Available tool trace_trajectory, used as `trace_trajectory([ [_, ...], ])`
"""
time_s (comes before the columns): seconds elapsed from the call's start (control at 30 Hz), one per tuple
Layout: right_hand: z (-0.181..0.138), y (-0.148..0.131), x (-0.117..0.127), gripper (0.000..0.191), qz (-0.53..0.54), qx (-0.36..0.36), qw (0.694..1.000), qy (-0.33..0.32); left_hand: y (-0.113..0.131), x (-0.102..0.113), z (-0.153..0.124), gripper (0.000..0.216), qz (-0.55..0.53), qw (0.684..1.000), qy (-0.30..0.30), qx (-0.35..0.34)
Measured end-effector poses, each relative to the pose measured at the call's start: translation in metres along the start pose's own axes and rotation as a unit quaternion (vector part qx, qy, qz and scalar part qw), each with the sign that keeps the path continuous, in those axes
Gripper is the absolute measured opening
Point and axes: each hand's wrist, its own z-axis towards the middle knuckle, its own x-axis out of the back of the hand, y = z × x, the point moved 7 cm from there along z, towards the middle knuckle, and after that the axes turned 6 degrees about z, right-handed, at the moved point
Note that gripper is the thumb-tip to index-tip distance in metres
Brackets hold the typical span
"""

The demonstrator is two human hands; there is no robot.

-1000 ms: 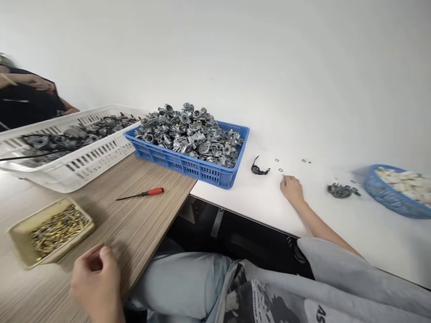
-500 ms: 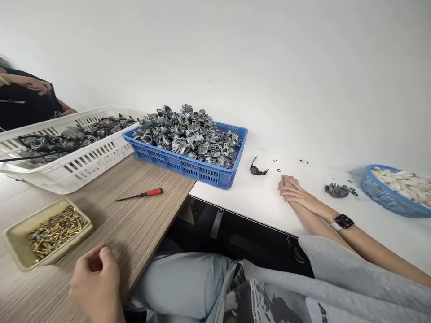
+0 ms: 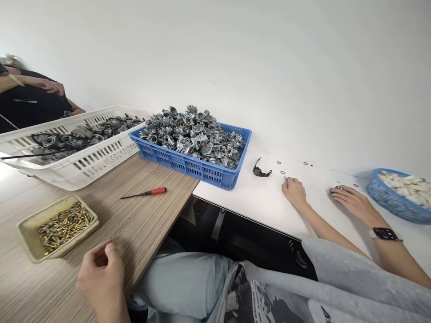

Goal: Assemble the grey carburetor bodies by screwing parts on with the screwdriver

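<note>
My left hand [image 3: 103, 278] rests on the wood-topped table [image 3: 141, 220] at the lower left. Its fingers are loosely curled towards the thumb, and the shadowed hollow between shows nothing held. Nearest to it is a cream tray [image 3: 27, 244] of small brass fittings [image 3: 65, 224]. Farther up lies a screwdriver [image 3: 158, 190] with a red handle. My right hand is out of sight; only my grey sleeve [image 3: 330, 264] shows at the right. Beyond that sleeve, a co-worker's hand [image 3: 294, 190] and watch-wearing hand [image 3: 355, 204] rest on the white table [image 3: 242, 197], the latter over a dark metal part.
A blue crate [image 3: 188, 168] heaped with carburetor bodies [image 3: 198, 139] stands at the back. Beside it, a white crate [image 3: 90, 163] holds more metal parts. A black strap-like item [image 3: 261, 172] and several O-rings [image 3: 282, 172] lie rightward, before a blue basket [image 3: 387, 197] of pale pieces.
The co-worker's hands have separated; the one with the watch has moved right onto the dark metal part. My left hand keeps its curled pose. The view has turned slightly.
</note>
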Motion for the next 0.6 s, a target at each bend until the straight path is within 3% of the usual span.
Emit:
trace_trajectory([
  [0.17,-0.008,-0.022,0.025,0.041,0.043,0.055,0.998,0.003,0.000,-0.001,-0.001,0.043,-0.004,1.000,-0.001,-0.003],
  [0.23,-0.036,-0.047,0.038,0.036,0.073,0.130,0.989,-0.019,0.000,-0.001,-0.001,0.043,-0.007,1.000,-0.002,-0.003],
  [0.3,-0.089,-0.077,0.044,0.026,0.110,0.233,0.963,-0.081,0.000,-0.002,0.000,0.042,-0.007,1.000,-0.002,-0.005],
  [0.37,-0.161,-0.102,0.041,0.020,0.158,0.340,0.912,-0.165,0.000,-0.002,0.000,0.042,-0.003,1.000,0.003,-0.007],
  [0.4,-0.204,-0.113,0.035,0.019,0.212,0.418,0.850,-0.242,-0.001,-0.002,0.000,0.042,-0.001,1.000,0.006,-0.007],
  [0.43,-0.240,-0.116,0.027,0.017,0.251,0.454,0.796,-0.312,-0.001,-0.001,0.000,0.041,0.002,1.000,0.009,-0.006],
  [0.47,-0.265,-0.112,0.014,0.017,0.273,0.437,0.776,-0.362,-0.001,-0.001,-0.001,0.041,0.004,1.000,0.011,-0.004],
  [0.5,-0.276,-0.104,0.000,0.021,0.290,0.388,0.788,-0.381,-0.001,-0.001,-0.001,0.041,0.004,1.000,0.011,-0.002],
  [0.6,-0.266,-0.079,-0.031,0.032,0.325,0.277,0.852,-0.304,0.001,0.000,-0.003,0.039,-0.003,1.000,0.011,-0.004],
])
